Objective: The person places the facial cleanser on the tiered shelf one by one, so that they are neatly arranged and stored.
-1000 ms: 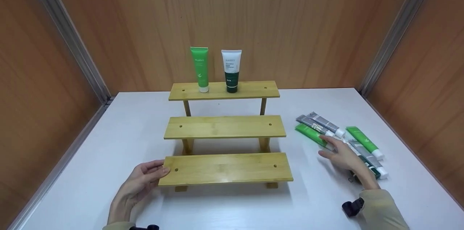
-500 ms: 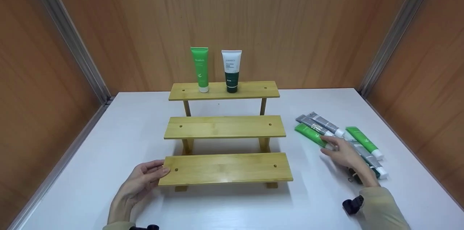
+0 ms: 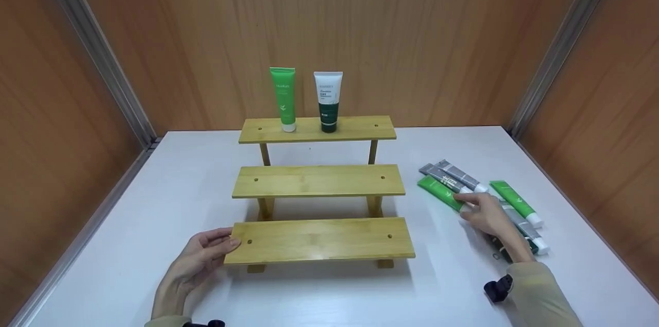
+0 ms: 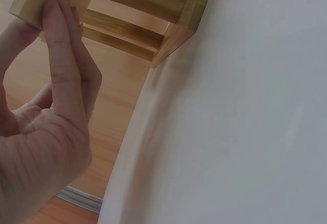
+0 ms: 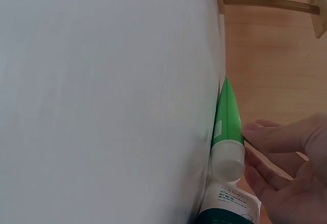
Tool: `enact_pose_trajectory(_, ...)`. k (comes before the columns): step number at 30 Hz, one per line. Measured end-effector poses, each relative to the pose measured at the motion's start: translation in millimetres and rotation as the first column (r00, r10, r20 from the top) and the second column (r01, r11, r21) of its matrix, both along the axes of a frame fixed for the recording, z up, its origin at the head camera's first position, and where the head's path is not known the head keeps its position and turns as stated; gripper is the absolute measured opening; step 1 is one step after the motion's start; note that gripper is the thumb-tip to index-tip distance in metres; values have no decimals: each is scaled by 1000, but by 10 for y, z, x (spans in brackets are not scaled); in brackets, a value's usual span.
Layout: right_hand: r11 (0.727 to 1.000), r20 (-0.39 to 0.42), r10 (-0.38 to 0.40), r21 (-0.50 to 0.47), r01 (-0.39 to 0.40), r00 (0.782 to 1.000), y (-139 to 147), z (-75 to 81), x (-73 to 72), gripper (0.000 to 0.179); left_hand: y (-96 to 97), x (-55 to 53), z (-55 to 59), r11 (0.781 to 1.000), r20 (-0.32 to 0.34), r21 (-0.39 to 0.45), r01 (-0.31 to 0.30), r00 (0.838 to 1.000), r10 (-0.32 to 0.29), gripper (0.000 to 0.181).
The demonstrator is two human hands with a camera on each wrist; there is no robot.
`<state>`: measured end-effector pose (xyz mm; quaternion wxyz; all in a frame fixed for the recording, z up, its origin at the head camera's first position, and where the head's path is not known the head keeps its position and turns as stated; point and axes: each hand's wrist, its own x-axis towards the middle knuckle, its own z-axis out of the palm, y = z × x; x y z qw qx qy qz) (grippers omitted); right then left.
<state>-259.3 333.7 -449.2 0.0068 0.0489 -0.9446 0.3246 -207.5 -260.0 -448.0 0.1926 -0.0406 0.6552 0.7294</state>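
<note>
At the left end of the lowest step of a three-tier wooden display stand, my left hand pinches the board, thumb on top and fingers at its edge. The left wrist view shows those fingers against the stand's board. On the right, my right hand reaches down to a green squeeze tube lying on the table. In the right wrist view its fingertips are right at the upper side of that tube, near the white cap; none wraps round the side facing the camera.
A green tube and a white-and-dark-green tube stand cap-down on the top step. Around my right hand lie grey tubes, another green tube and more tubes partly hidden. Wooden panels enclose the white table.
My right hand's thumb and index finger have drawn closer together by the green tube's cap end. My left hand keeps its hold on the stand.
</note>
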Motion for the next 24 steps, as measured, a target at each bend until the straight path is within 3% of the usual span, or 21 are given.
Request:
enact_pose_trajectory(20,990,-102,-44,-135,30,994,11,-39,-42,22,-6,-1,0,1000,11,7,1,1000,-1,54)
enact_pose_trajectory(24,989,-111,-41,-143,25,993,12,-50,-77,28,-7,1,0,1000,7,9,4,1000,-4,54)
